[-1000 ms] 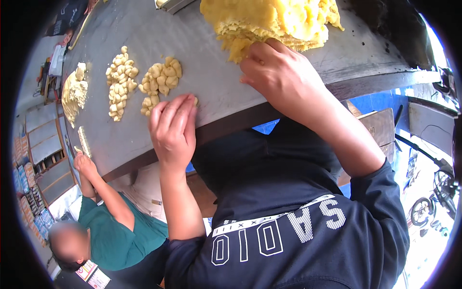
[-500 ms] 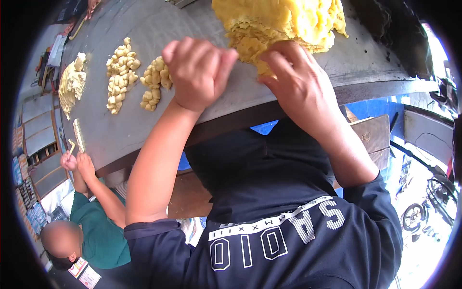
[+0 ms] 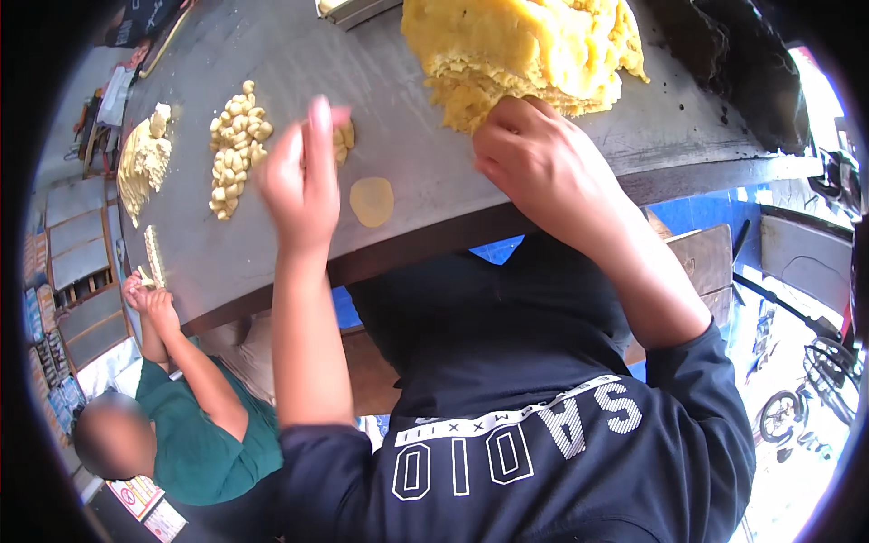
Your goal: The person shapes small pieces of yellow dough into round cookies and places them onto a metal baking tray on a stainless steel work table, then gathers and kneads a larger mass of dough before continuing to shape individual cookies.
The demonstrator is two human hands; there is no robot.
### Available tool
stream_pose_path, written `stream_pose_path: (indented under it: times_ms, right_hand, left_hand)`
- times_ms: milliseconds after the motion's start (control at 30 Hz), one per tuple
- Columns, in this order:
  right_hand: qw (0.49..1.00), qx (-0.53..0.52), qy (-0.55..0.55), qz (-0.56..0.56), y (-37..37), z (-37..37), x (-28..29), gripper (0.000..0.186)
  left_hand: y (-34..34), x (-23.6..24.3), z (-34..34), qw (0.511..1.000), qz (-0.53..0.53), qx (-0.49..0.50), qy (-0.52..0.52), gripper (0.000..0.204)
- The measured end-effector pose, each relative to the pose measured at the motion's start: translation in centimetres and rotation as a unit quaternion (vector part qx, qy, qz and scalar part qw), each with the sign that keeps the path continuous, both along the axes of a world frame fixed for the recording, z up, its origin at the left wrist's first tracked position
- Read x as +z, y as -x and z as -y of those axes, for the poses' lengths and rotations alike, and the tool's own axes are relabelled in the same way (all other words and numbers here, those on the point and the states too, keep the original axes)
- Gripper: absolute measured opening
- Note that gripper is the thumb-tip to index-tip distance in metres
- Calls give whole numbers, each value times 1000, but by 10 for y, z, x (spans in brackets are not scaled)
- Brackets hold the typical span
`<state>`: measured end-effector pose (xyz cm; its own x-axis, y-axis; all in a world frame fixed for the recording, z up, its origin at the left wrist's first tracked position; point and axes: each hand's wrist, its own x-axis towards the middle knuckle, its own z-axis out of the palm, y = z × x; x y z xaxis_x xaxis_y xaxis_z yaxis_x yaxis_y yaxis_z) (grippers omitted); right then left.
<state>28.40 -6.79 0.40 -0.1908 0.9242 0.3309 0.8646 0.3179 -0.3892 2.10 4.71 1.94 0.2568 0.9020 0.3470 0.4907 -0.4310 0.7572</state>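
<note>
My right hand [image 3: 534,145] is closed at the near edge of a big mound of soft yellow paste [image 3: 520,50]. Its fingers are curled under, and their tips are hidden. Smeared by motion, my left hand [image 3: 306,176] hovers over the table with its thumb side up; whether it holds anything does not show. Partly behind it is a small pile of pale dough pieces [image 3: 344,140]. A thin, round, pale-yellow dough disc [image 3: 372,201] lies flat near the table's front edge, between my hands.
Further left on the grey metal table [image 3: 425,172] are a cluster of dough pieces [image 3: 237,145] and a crumbly dough heap [image 3: 148,158]. A co-worker in green [image 3: 217,434] handles a dough strip at the left edge. A metal tray [image 3: 358,9] stands at the back, dark plastic [image 3: 738,72] at right.
My left hand has swung left and turned thumb side up, and the dough disc now shows on the table. My right hand's fingers have curled closed at the paste, slightly further left.
</note>
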Motion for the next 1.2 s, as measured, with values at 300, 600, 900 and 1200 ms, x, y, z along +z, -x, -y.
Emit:
stream_pose_path:
  times_ms: [300, 600, 900, 1200]
  right_hand:
    - [994, 13, -24, -110, 9, 19, 4, 21]
    - [973, 61, -33, -219, 43, 9, 17, 17]
    - [940, 136, -11, -312, 45, -4, 18, 29]
    - [945, 183, -47, -268, 46, 4, 7, 39]
  left_hand:
    - [28, -29, 75, 985, -154, 67, -32, 8]
    - [-8, -14, 89, 951, 192, 57, 236, 36]
    - [9, -24, 63, 993, 23, -88, 80, 31]
    - [-14, -14, 51, 985, -71, -150, -39, 44]
